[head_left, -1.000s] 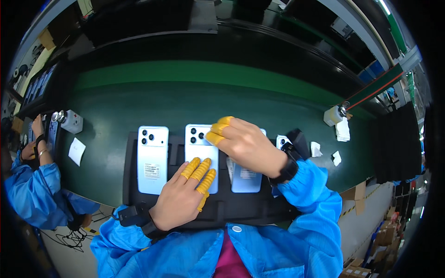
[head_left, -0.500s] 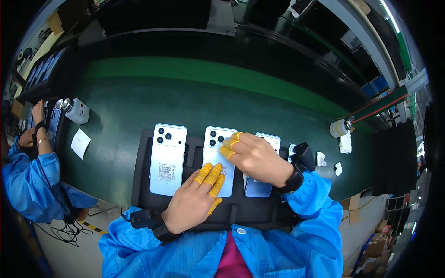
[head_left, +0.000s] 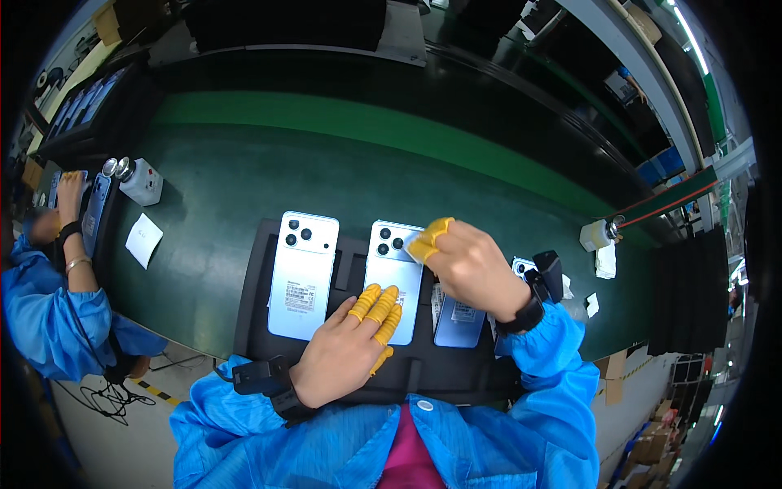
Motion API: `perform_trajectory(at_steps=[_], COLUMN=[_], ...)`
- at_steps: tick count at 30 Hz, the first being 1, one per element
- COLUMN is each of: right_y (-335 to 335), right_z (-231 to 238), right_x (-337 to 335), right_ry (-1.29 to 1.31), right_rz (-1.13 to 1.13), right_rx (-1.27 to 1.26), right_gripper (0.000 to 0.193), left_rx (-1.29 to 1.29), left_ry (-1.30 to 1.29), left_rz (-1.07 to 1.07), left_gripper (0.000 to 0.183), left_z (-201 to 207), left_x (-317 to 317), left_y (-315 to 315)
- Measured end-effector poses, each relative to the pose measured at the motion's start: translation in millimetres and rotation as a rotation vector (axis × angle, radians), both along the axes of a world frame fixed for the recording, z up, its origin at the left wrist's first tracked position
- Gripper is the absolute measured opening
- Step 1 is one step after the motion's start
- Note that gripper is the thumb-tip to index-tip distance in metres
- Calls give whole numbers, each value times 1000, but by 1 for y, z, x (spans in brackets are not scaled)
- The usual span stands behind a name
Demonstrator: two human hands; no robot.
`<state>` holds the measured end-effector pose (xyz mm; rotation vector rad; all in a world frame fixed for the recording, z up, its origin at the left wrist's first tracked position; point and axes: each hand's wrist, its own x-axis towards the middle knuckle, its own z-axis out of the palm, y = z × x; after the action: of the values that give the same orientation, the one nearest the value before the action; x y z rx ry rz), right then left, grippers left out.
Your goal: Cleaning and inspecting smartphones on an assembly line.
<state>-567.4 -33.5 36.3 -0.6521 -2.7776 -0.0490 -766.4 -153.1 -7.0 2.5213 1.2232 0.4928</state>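
A pale blue smartphone (head_left: 394, 278) lies back up in a black foam tray (head_left: 259, 281), its cameras at the far end. My left hand (head_left: 346, 350), with yellow finger cots, rests flat on its lower half, fingers stretched out. At its upper right edge my right hand (head_left: 472, 265), also in yellow cots, is closed in a pinch on a small white wipe (head_left: 413, 248), mostly hidden by the fingers. To the left lies a similar phone (head_left: 303, 273) with a printed label. A bluer phone (head_left: 461, 323) sits partly under my right hand.
Another phone (head_left: 521, 266) shows beside my right wrist. White scraps (head_left: 592, 306) and a bottle (head_left: 597, 235) with a white cloth (head_left: 606, 262) are at the right. Left are a white bottle (head_left: 142, 181), a paper (head_left: 144, 240) and a co-worker's arm (head_left: 80, 269) near phones.
My right hand has moved right, away from the phone's cameras to its edge, uncovering them. My left hand stays on the phone. The view has shifted slightly.
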Motion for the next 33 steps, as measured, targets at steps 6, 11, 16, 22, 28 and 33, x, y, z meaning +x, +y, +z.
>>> perform_trajectory(at_steps=[6,11,16,22,28,33], right_y=[4,-25,-12,-14,-15,6], right_z=[-14,-2,-5,-13,22,9], right_x=[-1,8,-24,-34,-26,-87], right_ry=[28,5,145,74,19,209], right_rz=[-110,-81,33,71,8,81], right_rx=[62,-71,68,-179,-171,-53], right_gripper=[14,22,17,18,24,18], left_rx=[0,3,12,-24,-49,32], left_ry=[-10,5,-9,37,-21,-19], left_rz=[-7,-4,14,-21,39,240], left_gripper=[51,50,49,50,55,51], left_z=[-3,-4,-3,-6,12,14], left_x=[-1,-1,0,-3,-29,-60], left_y=[2,0,-1,-4,-10,-13])
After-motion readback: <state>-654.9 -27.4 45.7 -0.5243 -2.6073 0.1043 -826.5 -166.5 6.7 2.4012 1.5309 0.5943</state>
